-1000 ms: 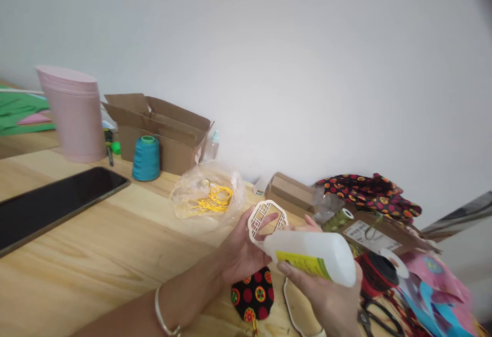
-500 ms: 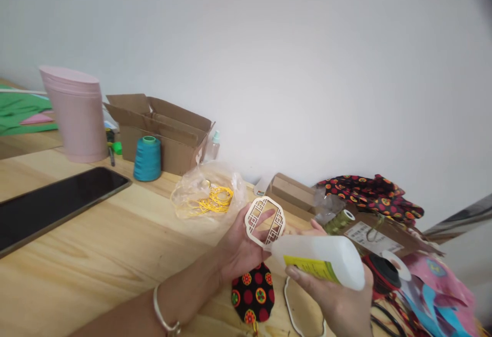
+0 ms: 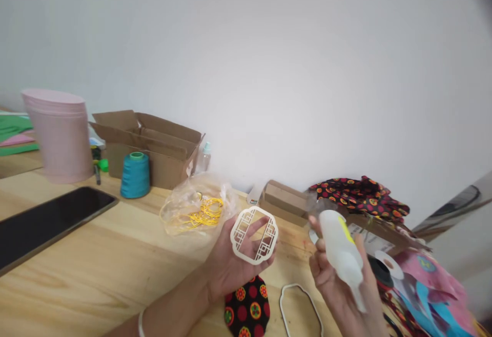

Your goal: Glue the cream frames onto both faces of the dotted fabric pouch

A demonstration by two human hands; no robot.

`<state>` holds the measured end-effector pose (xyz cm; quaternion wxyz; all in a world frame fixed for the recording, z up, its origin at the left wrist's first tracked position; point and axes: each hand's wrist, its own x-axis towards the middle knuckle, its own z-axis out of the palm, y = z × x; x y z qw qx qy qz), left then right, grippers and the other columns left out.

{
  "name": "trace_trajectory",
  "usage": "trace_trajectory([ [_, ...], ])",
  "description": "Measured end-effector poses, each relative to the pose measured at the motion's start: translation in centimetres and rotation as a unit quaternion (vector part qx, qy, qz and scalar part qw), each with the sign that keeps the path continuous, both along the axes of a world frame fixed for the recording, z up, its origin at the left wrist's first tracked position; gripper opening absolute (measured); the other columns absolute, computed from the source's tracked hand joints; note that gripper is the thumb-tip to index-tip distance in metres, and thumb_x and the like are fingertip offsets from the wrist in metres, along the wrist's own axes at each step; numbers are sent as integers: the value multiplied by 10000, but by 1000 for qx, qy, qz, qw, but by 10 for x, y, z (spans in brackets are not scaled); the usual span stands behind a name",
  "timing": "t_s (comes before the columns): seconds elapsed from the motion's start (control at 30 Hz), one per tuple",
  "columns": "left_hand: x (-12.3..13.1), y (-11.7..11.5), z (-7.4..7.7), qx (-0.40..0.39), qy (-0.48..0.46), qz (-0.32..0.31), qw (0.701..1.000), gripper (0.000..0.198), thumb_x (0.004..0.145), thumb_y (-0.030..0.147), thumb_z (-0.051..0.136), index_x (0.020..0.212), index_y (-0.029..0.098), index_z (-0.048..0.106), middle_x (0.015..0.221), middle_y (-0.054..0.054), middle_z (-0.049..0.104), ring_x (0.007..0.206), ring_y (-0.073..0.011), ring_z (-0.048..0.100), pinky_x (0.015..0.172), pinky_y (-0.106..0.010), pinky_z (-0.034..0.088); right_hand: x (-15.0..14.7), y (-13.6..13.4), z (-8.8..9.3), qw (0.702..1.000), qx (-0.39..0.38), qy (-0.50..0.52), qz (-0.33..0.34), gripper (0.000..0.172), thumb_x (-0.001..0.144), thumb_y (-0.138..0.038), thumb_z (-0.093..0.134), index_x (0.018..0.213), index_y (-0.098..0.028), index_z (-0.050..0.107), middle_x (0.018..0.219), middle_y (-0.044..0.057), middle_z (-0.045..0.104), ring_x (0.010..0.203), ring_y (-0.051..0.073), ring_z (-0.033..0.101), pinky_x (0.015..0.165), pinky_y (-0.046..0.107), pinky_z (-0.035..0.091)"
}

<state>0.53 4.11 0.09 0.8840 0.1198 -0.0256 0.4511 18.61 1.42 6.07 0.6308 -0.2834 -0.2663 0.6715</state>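
My left hand is closed on a pale wooden lattice frame with a wide opening, its fingers showing behind it. In my right hand is a white squeeze bottle with a yellow label, its narrow nozzle pointing down toward me and away from the frame. Below my left wrist lies a black fabric-covered piece with red and orange flower dots, partly hidden by the arm. A thin scalloped outline frame rests on the table between it and my right hand.
Behind the hands are a plastic bag of yellow cords, a teal thread cone, an open carton and a small brown box. A phone and pink bin stand left. Patterned cloth and ribbons lie right.
My right hand has drawn the bottle away from the frame to the right and turned its nozzle toward me. The frame in my left hand has shifted slightly left and down.
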Motion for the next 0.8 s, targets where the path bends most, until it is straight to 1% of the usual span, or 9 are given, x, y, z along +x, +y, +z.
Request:
trace_trajectory([
  [0.17, 0, -2, 0, 13, 8, -18, 1000, 454, 771, 483, 454, 1052, 135, 534, 923, -128, 607, 838, -217, 594, 789, -303, 399, 16, -5, -6, 993, -90, -51, 54, 248, 635, -244, 725, 858, -186, 634, 621, 0, 678, 477, 96, 623, 524, 188, 537],
  [0.3, 1, -1, -1, 10, 10, -23, 1000, 445, 772, 468, 449, 1053, 136, 542, 894, -127, 615, 825, -216, 595, 777, -303, 401, 30, -7, -11, 987, -118, -78, 80, 202, 694, -253, 681, 862, -152, 630, 687, 43, 695, 500, 98, 633, 563, 199, 540],
  [0.4, 0, -2, -2, 0, 16, -23, 1000, 428, 771, 463, 452, 1029, 139, 564, 893, -126, 624, 824, -215, 598, 780, -306, 400, 35, -3, -10, 985, -129, -85, 83, 221, 695, -253, 678, 887, -161, 619, 685, 14, 683, 483, 95, 617, 534, 209, 536],
  [0.47, 0, -3, -1, -13, 29, -22, 999, 414, 773, 455, 461, 1022, 143, 573, 890, -122, 634, 830, -214, 602, 792, -310, 396, 33, 1, -7, 989, -109, -96, 41, 341, 695, -247, 677, 1018, -237, 567, 750, -26, 677, 514, 92, 619, 521, 214, 533],
  [0.53, 1, -5, 0, -29, 50, -23, 998, 403, 775, 446, 471, 1026, 149, 577, 883, -120, 645, 835, -218, 607, 798, -318, 393, 28, 3, -3, 989, -69, -133, -9, 507, 692, -277, 677, 1150, -324, 463, 857, -38, 672, 593, 109, 638, 516, 219, 530],
  [0.6, 3, -7, 0, -42, 65, -25, 997, 407, 770, 452, 486, 1029, 153, 580, 876, -118, 655, 834, -221, 610, 794, -324, 396, 20, 5, 3, 981, -7, -185, -61, 623, 668, -338, 688, 1215, -331, 391, 904, -10, 671, 678, 144, 652, 532, 233, 530],
  [0.7, 9, -10, -1, -50, 72, -28, 996, 406, 774, 459, 485, 1016, 150, 592, 851, -119, 662, 816, -219, 614, 766, -325, 407, 3, 3, 13, 942, 114, -245, -200, 729, 575, -353, 745, 1212, -242, 408, 860, 44, 681, 737, 195, 654, 622, 282, 536],
  [0.73, 11, -11, -1, -50, 72, -30, 996, 400, 780, 454, 478, 1014, 151, 594, 847, -121, 662, 805, -215, 615, 755, -323, 410, -3, 2, 16, 924, 135, -267, -239, 748, 560, -324, 756, 1213, -216, 406, 869, 68, 681, 762, 212, 654, 664, 308, 534],
  [0.8, 15, -13, -1, -50, 70, -36, 996, 375, 792, 430, 466, 1015, 156, 593, 840, -121, 658, 768, -200, 617, 739, -321, 414, -16, -3, 18, 897, 147, -307, -283, 774, 530, -289, 766, 1207, -186, 405, 870, 98, 684, 781, 237, 653, 682, 333, 533],
])
